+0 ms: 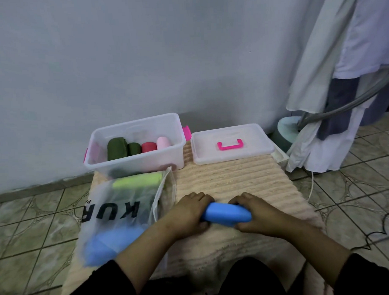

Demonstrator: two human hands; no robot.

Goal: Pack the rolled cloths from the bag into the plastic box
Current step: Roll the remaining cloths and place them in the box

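I grip a blue roll (226, 214) by its ends, left hand (191, 210) and right hand (254, 212) curled round it, low over the mat (230, 177). The bag (116, 218) lies left (another blue roll inside); the box (136, 145) holds four rolls.

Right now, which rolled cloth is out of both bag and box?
The blue roll, gripped by the left hand and right hand over the mat. The others sit in the box or bag.

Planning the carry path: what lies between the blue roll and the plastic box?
Head view: only bare ribbed beige mat between blue roll and plastic box; the bag sits left of that path.
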